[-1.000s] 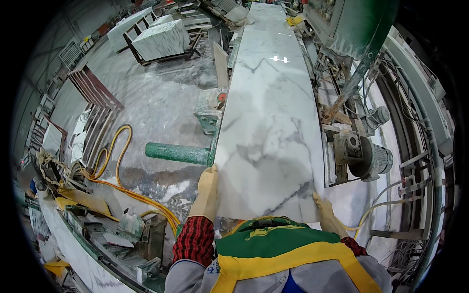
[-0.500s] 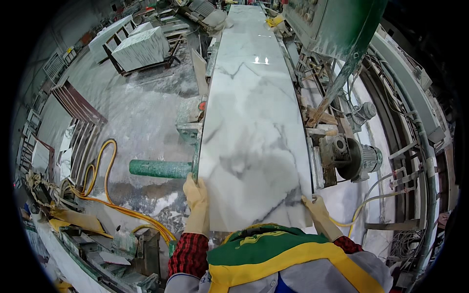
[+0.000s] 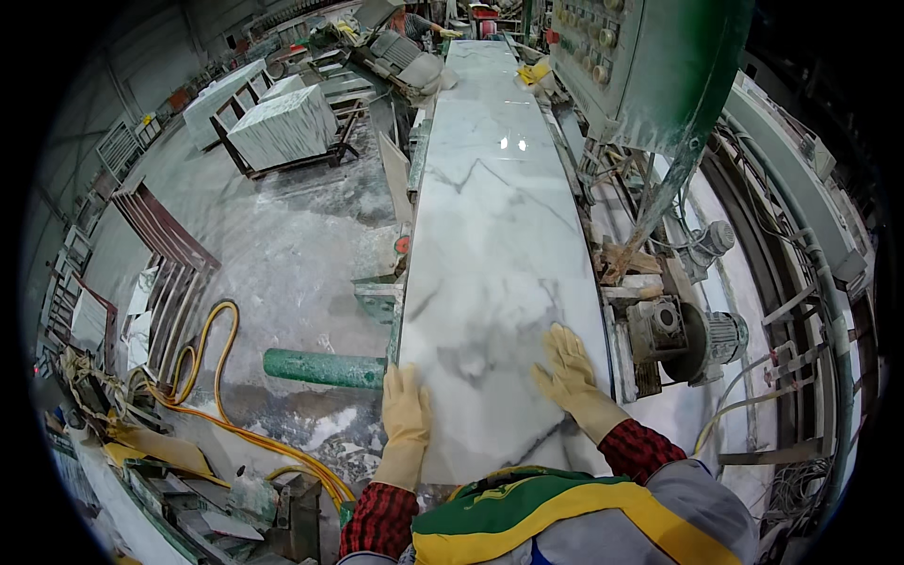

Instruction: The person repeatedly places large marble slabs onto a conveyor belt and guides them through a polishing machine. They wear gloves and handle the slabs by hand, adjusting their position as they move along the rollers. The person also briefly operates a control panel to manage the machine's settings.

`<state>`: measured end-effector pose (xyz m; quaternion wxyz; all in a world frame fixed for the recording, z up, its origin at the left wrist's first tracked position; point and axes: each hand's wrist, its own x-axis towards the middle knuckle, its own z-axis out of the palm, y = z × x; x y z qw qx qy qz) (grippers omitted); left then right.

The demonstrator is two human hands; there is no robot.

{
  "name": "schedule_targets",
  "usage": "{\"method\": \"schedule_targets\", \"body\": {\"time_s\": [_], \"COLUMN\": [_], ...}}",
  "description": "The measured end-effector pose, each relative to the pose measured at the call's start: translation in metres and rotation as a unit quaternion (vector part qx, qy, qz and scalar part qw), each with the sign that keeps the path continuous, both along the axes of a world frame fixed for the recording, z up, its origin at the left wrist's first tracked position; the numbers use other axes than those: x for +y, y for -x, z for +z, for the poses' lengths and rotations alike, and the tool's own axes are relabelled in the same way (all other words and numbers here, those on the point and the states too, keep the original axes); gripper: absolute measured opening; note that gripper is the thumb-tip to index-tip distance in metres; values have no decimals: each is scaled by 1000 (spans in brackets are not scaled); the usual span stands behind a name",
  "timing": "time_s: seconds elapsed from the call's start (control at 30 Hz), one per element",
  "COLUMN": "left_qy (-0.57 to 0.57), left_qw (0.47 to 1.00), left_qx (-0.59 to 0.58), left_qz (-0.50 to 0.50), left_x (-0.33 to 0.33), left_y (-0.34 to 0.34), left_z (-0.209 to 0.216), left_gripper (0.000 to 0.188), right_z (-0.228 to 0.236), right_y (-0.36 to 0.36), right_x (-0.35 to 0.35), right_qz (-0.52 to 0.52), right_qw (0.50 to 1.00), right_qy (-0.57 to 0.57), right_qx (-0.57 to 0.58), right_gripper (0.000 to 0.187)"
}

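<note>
slab [image 3: 499, 254], white with grey veins, lies lengthwise ahead of the wearer between machine rails; more of its far end shows than half a second ago, and it sits lower in view. green-sided control box [image 3: 659, 89] stands to its right, above the far stretch. across to the left, a dark rack [image 3: 297, 167] holds a pale veined block [image 3: 284, 127]. nearer, white pieces [image 3: 141, 290] stand by a rust-red rack [image 3: 165, 226]. at lower left, a green-edged frame [image 3: 168, 513] has offcuts [image 3: 229, 524] lying in it. a motor [image 3: 725, 337] sits right of the slab, a green pipe [image 3: 315, 367] left.

right hand [image 3: 572, 377] has moved from the slab's right edge onto its top, fingers [image 3: 556, 348] nearly straight, slightly spread, palm down, grasping nothing. left hand [image 3: 405, 414] was bent around the left edge; now its fingers lie extended over that edge, and whether they grip underneath cannot be told. another person's hand [image 3: 452, 34] has come into view beside the far end.
</note>
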<state>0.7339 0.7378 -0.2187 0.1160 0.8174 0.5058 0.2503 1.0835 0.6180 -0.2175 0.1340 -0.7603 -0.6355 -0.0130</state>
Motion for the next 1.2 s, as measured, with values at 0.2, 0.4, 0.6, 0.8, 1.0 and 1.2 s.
{"method": "schedule_targets", "body": {"time_s": [0.2, 0.4, 0.6, 0.8, 1.0, 1.2], "left_qy": [16, 36, 47, 17, -60, -25], "left_qw": [996, 993, 990, 985, 976, 970], "left_qx": [64, 92, 112, 165, 159, 164], "left_qz": [-60, -59, -68, -47, -133, -176], "left_x": [9, 7, 11, 12, 21, 26], "left_y": [-3, -7, -10, -15, -18, -21], "left_z": [-3, 12, 15, 21, 15, 24], "left_gripper": [61, 69, 73, 71, 65, 67], "right_z": [-7, -10, -16, -2, -9, -4], "right_y": [-10, -16, -24, -23, -27, -28], "right_x": [25, 38, 44, 49, 54, 56], "right_qz": [0, 5, 25, 27, 25, 30], "right_qw": [999, 998, 995, 995, 995, 996], "right_qy": [-36, -50, -92, -91, -95, -86], "right_qx": [-26, -25, 0, 8, 10, 12], "right_gripper": [80, 78, 78, 77, 78, 82]}}
